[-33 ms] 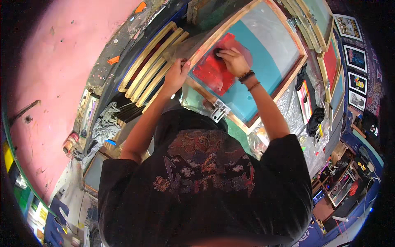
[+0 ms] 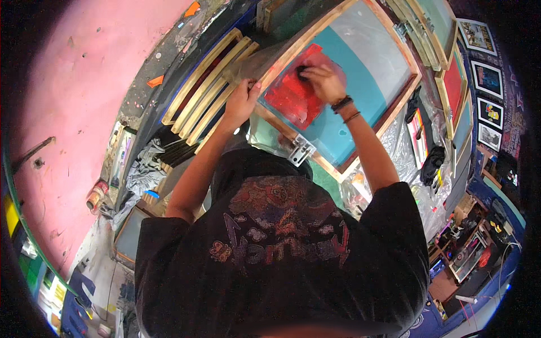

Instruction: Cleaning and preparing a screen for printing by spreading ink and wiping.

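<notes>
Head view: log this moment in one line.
left hand: grips wooden frame by its edge | right hand: holds dark wad over red patch | metal bracket: at frame's near edge

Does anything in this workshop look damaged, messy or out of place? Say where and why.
The pink surface at left is marred by dark spots, perhaps worn. To its right, grey cloth lies crumpled rather than folded. Under the right hand, the red patch on the framed screen looks unevenly smeared.

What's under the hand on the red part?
Under the right hand is the red patch of the framed screen. A dark lump peeks out from under the hand. What the hand covers can't be seen.
</notes>
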### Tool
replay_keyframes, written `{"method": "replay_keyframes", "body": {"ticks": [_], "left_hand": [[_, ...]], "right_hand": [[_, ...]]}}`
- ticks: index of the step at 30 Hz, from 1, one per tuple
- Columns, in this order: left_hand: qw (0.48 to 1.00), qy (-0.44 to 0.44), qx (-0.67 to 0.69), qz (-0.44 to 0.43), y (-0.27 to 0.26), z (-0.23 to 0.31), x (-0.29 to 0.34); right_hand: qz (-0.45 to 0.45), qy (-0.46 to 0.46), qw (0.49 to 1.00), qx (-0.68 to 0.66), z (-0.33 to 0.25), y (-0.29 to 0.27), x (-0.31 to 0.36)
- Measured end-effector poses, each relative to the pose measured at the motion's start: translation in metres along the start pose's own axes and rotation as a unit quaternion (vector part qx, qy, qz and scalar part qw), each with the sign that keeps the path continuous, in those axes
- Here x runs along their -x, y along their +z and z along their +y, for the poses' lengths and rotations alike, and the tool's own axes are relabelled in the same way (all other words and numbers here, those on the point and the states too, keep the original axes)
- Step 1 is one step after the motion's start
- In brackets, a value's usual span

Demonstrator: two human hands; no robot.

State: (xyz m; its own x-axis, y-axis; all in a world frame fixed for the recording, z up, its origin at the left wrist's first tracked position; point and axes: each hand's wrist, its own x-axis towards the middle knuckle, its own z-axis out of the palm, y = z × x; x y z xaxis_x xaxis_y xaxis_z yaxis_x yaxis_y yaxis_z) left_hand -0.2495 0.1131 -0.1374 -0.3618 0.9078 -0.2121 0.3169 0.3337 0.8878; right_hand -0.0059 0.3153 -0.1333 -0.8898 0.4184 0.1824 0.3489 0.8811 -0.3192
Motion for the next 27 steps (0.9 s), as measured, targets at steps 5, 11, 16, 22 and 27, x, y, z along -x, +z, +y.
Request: {"method": "replay_keyframes", "body": {"ticks": [5,11,16,22,27], "left_hand": [[1.0,0.012,0.018,-0.003,-0.004,0.015,-0.002],[1.0,0.0,0.014,-0.014,0.001,0.007,-0.004],[1.0,0.001,0.01,0.002,0.004,0.007,-0.002],[1.0,0.024,0.002,0.004,0.003,0.004,-0.004],[1.0,0.001,-0.008,-0.007,0.006,0.012,-0.006]], "right_hand": [[-0.009,0.178,0.983,0.034,0.008,-0.005,-0.023],[0.004,0.204,0.979,0.012,0.026,-0.016,-0.014],[-0.012,0.003,1.0,-0.011,0.009,-0.009,0.004],[0.008,0.051,0.999,0.012,0.025,0.0,-0.018],[0.018,0.163,0.985,0.061,0.053,-0.025,-0.025]]}}
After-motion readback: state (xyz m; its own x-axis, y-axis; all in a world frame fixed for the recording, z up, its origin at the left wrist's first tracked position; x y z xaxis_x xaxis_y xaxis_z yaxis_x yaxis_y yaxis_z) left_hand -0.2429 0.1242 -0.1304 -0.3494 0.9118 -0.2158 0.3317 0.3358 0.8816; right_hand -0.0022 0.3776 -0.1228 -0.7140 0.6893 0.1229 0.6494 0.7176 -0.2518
